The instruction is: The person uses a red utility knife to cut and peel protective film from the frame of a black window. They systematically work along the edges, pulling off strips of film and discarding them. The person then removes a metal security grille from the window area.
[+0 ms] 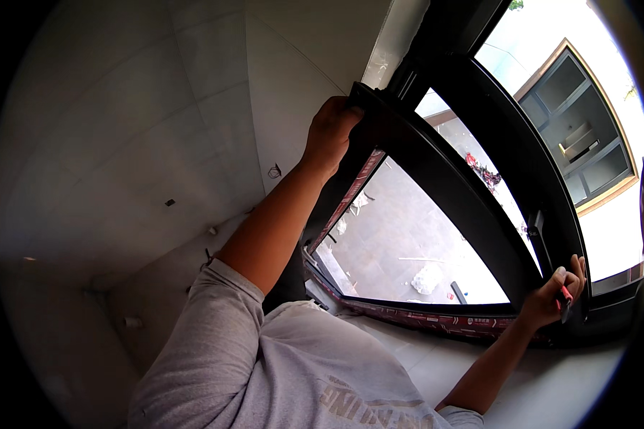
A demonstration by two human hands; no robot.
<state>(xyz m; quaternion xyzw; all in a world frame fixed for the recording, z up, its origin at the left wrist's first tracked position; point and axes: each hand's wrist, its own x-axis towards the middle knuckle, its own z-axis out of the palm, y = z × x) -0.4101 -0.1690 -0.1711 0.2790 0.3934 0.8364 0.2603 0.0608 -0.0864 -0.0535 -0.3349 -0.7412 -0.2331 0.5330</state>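
Observation:
My left hand (328, 134) is closed round the upper corner of a black window sash (444, 168), its thumb on the inner face. The sash stands at an angle to the black window frame (511, 121), with a gap of daylight between them. Down at the right, my right hand (547, 299) holds a small tool with a red handle (564, 293) and a dark end. I cannot make out its exact kind. That hand's fingers rest by the frame's edge, just below a black window handle (540, 239).
Red printed protective film (436, 323) lines the lower frame. Through the opening show a paved floor (415, 214), a crumpled white bag (427, 277) and a building's window (579, 129) across the way. A pale tiled wall (136, 107) rises on the left.

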